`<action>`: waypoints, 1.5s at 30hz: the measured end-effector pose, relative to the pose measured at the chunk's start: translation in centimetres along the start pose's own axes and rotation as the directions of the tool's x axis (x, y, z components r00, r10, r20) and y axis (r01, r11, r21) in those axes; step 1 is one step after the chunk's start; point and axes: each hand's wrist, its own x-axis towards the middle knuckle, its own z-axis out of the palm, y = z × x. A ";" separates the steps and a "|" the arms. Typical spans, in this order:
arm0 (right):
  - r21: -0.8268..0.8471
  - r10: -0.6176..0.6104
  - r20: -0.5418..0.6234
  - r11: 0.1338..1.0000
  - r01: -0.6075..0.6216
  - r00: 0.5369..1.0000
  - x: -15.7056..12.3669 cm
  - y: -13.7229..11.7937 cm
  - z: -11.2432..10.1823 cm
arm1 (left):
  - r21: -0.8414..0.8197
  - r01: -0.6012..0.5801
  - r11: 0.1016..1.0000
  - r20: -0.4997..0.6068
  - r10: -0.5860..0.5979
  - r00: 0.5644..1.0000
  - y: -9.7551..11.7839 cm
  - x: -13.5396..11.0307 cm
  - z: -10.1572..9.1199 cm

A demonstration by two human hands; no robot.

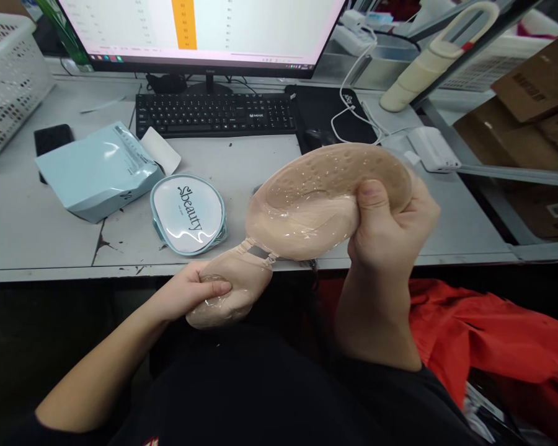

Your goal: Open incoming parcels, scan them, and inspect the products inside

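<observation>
I hold a beige silicone adhesive bra, two cups joined by a short clasp. My right hand (390, 229) grips the upper cup (316, 198), thumb pressed into its glossy film-covered inner side, above the desk's front edge. My left hand (190, 291) is closed on the lower cup (235, 291), thumb on top, below the desk edge over my lap. A round light-blue case (188, 214) printed "beauty" lies on the grey desk (260, 167) just left of the cups.
A pale blue pouch (97, 170) and a black phone (51, 139) lie at the left, by a white basket (9, 80). Keyboard (216, 114), monitor (204, 31), mouse (318, 136) and white cable sit behind. Cardboard boxes (534, 99) stand right; red cloth (493, 347) lies by my lap.
</observation>
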 end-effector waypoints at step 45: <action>0.168 -0.185 0.425 0.978 0.124 0.886 -3.2 -3.1 3.1 | -0.665 -0.041 0.745 0.161 0.197 0.967 0.2 1.0 2.2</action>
